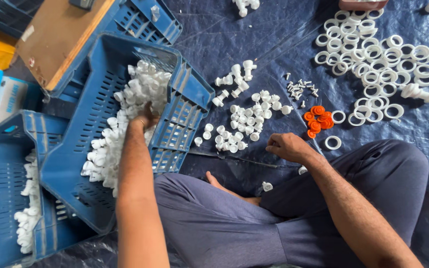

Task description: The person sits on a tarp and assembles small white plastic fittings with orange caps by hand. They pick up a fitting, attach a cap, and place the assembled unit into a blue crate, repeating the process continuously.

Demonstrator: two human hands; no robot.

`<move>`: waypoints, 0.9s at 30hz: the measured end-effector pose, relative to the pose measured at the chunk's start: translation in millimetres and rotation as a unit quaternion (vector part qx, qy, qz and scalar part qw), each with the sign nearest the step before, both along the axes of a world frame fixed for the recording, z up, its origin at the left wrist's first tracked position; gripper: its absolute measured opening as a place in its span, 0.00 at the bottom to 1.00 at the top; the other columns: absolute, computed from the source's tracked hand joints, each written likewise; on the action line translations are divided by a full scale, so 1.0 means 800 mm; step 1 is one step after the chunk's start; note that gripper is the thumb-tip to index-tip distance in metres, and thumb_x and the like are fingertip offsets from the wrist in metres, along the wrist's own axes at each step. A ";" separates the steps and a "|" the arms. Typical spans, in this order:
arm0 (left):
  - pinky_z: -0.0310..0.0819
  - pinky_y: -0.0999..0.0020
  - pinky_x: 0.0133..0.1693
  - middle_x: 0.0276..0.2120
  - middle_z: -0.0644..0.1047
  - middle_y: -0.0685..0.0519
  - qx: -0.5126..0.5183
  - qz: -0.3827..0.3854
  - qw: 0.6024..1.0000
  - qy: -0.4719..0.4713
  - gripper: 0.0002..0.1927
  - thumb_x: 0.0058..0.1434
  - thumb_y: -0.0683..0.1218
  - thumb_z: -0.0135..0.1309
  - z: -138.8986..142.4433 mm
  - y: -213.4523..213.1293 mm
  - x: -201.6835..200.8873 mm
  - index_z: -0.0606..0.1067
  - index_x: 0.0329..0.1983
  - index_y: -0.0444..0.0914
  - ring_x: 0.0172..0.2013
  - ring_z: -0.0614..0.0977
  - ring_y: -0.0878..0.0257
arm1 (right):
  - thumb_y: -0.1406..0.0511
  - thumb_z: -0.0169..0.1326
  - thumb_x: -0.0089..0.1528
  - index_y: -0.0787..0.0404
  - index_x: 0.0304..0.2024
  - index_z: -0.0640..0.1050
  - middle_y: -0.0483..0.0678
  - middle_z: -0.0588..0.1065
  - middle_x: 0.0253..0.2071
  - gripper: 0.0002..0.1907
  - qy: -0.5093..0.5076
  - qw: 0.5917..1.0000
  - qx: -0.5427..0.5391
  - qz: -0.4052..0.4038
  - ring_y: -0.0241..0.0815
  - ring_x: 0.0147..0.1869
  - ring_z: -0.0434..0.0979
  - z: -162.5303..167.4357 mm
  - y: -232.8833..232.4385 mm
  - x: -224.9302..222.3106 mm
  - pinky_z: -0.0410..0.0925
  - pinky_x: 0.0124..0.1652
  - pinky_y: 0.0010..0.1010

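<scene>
The left hand [145, 119] digs among white fittings [125, 124] heaped in the tilted blue crate [189, 89], near its right wall; I cannot tell its grip. The right hand [286, 146], fingers curled together, rests on the tarp [264, 34] just below loose caps [247, 121], with orange seals [319, 118] and rings [373, 59] beyond.

Fittings [125, 129] lie in the crate [184, 94]; caps [247, 121] lie right of it, rings [373, 59] beyond.
</scene>
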State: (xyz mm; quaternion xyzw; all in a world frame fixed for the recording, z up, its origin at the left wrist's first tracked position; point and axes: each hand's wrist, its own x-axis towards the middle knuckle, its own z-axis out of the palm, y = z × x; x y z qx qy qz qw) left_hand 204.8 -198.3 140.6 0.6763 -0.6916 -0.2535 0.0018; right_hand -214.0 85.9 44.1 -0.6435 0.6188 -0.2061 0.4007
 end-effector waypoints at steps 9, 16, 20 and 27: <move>0.62 0.41 0.62 0.67 0.66 0.41 0.141 0.079 0.986 0.031 0.56 0.52 0.52 0.69 -0.010 -0.003 0.008 0.46 0.76 0.50 0.66 0.66 0.50 | 0.58 0.59 0.61 0.61 0.42 0.80 0.51 0.82 0.33 0.14 0.009 1.000 0.028 0.005 0.48 0.37 0.84 0.005 -0.006 0.009 0.74 0.38 0.39; 0.62 0.42 0.59 0.67 0.66 0.46 0.163 0.120 0.977 0.065 0.50 0.54 0.55 0.60 -0.024 -0.012 0.019 0.48 0.77 0.51 0.66 0.66 0.50 | 0.58 0.59 0.61 0.61 0.43 0.80 0.51 0.82 0.33 0.15 0.009 0.999 0.036 0.013 0.48 0.37 0.84 0.009 -0.003 0.008 0.74 0.38 0.39; 0.67 0.42 0.55 0.65 0.67 0.50 0.172 0.111 0.977 0.057 0.53 0.50 0.53 0.65 -0.012 -0.005 0.015 0.49 0.76 0.52 0.65 0.67 0.50 | 0.58 0.60 0.61 0.61 0.43 0.80 0.51 0.82 0.33 0.15 0.008 1.000 0.028 0.010 0.48 0.37 0.84 0.008 -0.003 0.009 0.75 0.38 0.39; 0.73 0.42 0.44 0.59 0.75 0.51 0.162 0.108 0.970 0.143 0.55 0.39 0.46 0.72 -0.012 0.002 0.019 0.60 0.73 0.47 0.61 0.73 0.49 | 0.57 0.59 0.61 0.61 0.43 0.80 0.51 0.83 0.33 0.15 0.017 0.999 0.034 0.013 0.48 0.38 0.84 0.011 -0.003 0.009 0.75 0.38 0.38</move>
